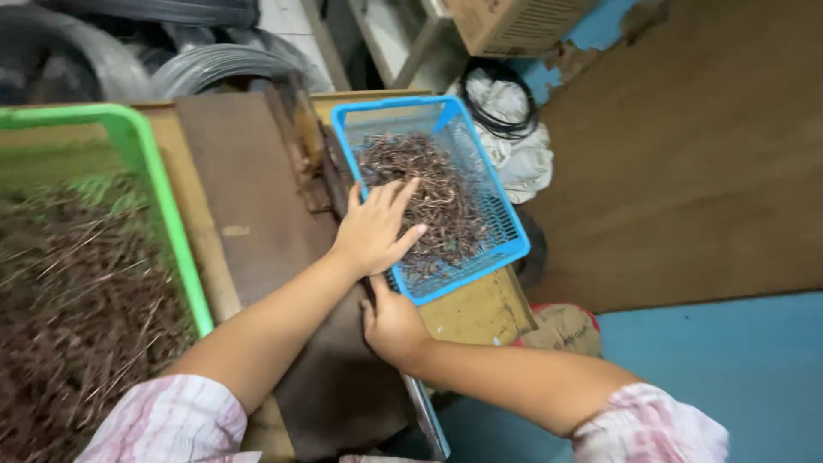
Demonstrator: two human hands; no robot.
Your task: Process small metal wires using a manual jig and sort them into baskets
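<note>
A blue plastic mesh basket [506, 225] sits on the worktable and holds a heap of short, bent brown wire pieces [446, 201]. My left hand [375, 230] lies palm down on the near left side of that heap, fingers spread, thumb pointing right. My right hand [391, 326] is at the basket's near corner, knuckles up and fingers curled under, one finger along the left rim. Whether it grips the rim or the table edge is hidden. Both forearms come in from the bottom in pink-and-white checked sleeves.
A green plastic basket [171, 206] full of straight brown wire bits [77, 309] stands at the left. A dark board [249, 197] lies between the baskets. Coils of grey wire [214, 64], a cardboard box [506, 21] and white cloth [523, 154] sit beyond; blue floor [729, 369] at the right.
</note>
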